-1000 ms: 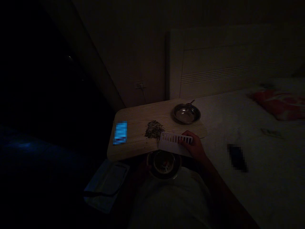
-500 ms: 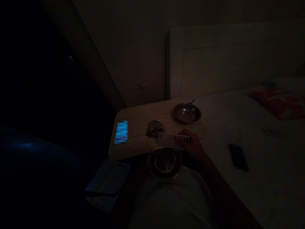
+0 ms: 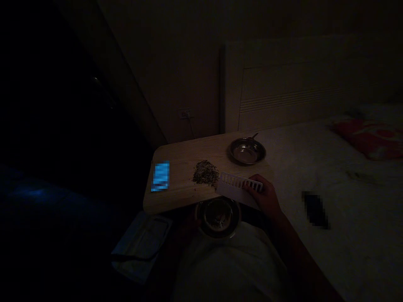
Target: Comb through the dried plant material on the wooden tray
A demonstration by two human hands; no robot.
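In dim light, my right hand [image 3: 262, 192] is closed around the right end of a flat white plastic piece with a row of slots [image 3: 234, 192]. The piece lies near the table's front edge, its left end beside a pile of small dark and pale bits [image 3: 205, 173], perhaps seeds. Below that edge is a round metal bowl [image 3: 235, 226] with some bits at its bottom. Barely visible in shadow, my left hand [image 3: 192, 221] grips the bowl's left rim.
A shallow metal bowl [image 3: 247, 152], with a handle-like thing behind it, stands at the back right of the wooden table [image 3: 176, 153]. A blurred blue item [image 3: 160, 176] lies at left. Beside the table are a bed [image 3: 289, 167] and a pale bag-like thing [image 3: 141, 247].
My right hand and the slotted piece have moved right, away from the pile, and more of the slots show. The lower bowl has stayed nearly in place.
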